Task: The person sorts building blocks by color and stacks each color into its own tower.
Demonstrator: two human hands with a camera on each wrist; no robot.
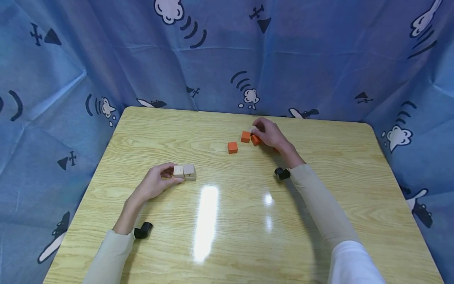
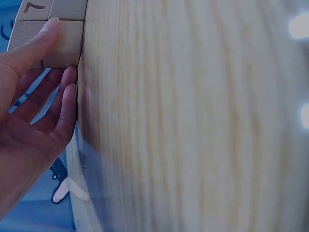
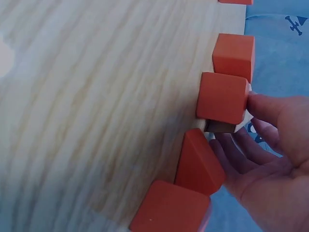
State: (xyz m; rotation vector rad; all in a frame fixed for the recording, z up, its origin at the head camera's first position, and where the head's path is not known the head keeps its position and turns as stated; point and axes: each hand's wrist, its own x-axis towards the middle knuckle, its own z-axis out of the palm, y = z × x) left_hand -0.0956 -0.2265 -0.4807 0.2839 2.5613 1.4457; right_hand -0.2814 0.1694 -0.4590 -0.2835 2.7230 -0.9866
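Observation:
In the head view my left hand (image 1: pixel 156 183) is at a small group of pale wooden blocks (image 1: pixel 189 172) on the left half of the table. Its thumb lies along the near face of the wooden blocks (image 2: pixel 63 43), with the fingers curled at their left side; one block carries a dark 7. Farther back, my right hand (image 1: pixel 271 134) pinches a pale block (image 1: pixel 253 129) between thumb and fingers. That block (image 3: pixel 222 126) is mostly hidden behind a red cube (image 3: pixel 222 96) in the right wrist view. A red wedge-shaped block (image 3: pixel 200 164) lies close to the fingers.
Other red cubes stand nearby: one (image 1: pixel 232 147) toward the middle, another (image 1: pixel 245 137) beside the right hand, and one (image 3: pixel 171 208) nearest the right wrist. The wooden table (image 1: pixel 213 221) is enclosed at the back and sides by a blue patterned cloth (image 1: pixel 220 59).

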